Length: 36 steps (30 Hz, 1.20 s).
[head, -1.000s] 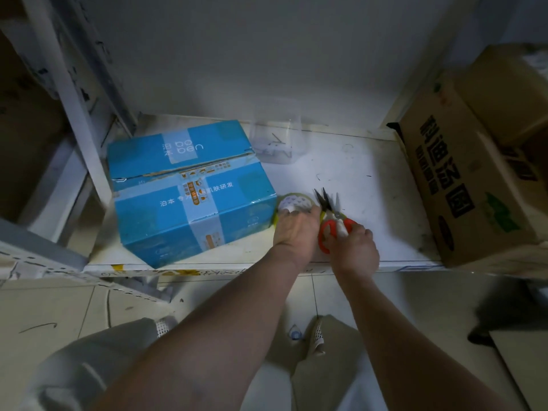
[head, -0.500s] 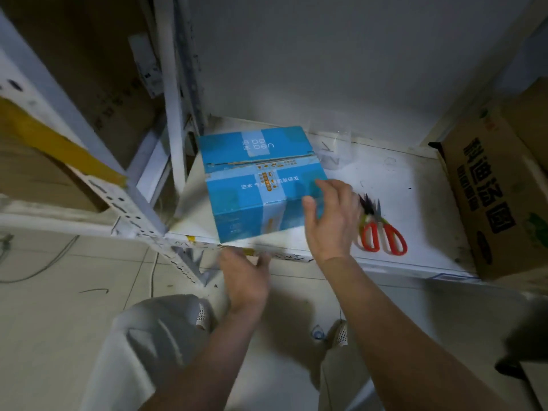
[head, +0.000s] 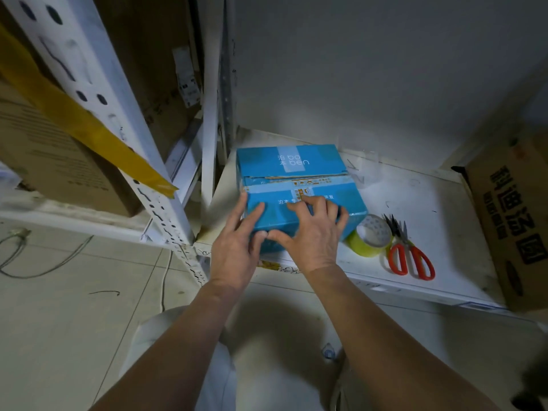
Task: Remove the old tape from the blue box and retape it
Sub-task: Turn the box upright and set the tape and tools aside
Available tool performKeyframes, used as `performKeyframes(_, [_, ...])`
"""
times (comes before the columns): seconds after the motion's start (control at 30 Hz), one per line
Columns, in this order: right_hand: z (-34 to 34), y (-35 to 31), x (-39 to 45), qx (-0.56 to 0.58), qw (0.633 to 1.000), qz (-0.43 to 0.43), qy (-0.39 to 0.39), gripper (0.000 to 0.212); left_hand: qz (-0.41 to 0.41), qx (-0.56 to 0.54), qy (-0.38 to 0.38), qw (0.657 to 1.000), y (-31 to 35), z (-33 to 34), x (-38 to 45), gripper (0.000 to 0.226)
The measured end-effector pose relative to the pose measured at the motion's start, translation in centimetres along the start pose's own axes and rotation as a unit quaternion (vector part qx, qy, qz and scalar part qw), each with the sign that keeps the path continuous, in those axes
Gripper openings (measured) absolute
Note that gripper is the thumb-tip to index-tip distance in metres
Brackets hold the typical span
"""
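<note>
The blue box (head: 292, 170) sits on the white shelf (head: 421, 203), its top flaps closed with a seam across the middle. My left hand (head: 237, 247) rests on the box's near left corner, fingers spread over the top and thumb at the front face. My right hand (head: 311, 235) lies flat on the box's near top edge, fingers apart, thumb meeting the left thumb. A roll of yellowish tape (head: 370, 235) lies right beside the box. Red-handled scissors (head: 410, 253) lie just right of the roll.
A large brown cardboard box (head: 516, 221) stands at the shelf's right end. A white perforated rack post (head: 124, 137) with yellow tape rises at the left. Clear plastic (head: 364, 170) lies behind the blue box. Cables trail on the tiled floor (head: 59, 321).
Both hands left the tape roll and scissors, which now lie on the shelf. My hands have moved left onto the blue box's near edge. The camera turned left.
</note>
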State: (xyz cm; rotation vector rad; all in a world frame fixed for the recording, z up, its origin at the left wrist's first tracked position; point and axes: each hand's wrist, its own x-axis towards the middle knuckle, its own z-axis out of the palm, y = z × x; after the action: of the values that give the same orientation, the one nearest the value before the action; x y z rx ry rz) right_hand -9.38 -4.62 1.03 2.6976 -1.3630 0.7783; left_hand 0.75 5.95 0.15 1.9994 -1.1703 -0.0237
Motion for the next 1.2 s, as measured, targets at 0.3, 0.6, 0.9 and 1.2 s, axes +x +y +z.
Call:
performKeyframes(0.3, [0.1, 0.7, -0.3, 0.000, 1.000, -0.013, -0.001, 0.073, 0.008, -0.017, -0.012, 1.000, -0.7, 0.2, 0.2, 0.063])
performKeyframes(0.6, [0.0, 1.3, -0.6, 0.009, 0.998, -0.053, -0.015, 0.065, -0.033, -0.062, -0.023, 0.997, 0.2, -0.4, 0.1, 0.055])
performKeyframes(0.9, [-4.9, 4.8, 2.9, 0.247, 0.854, 0.454, -0.065, 0.039, -0.305, -0.162, -0.092, 0.934, 2.0, 0.0, 0.1, 0.053])
performKeyframes(1.2, [-8.4, 5.4, 3.7, 0.541, 0.725, 0.421, -0.068, 0.032, -0.319, -0.426, 0.045, 0.845, 4.5, -4.0, 3.8, 0.040])
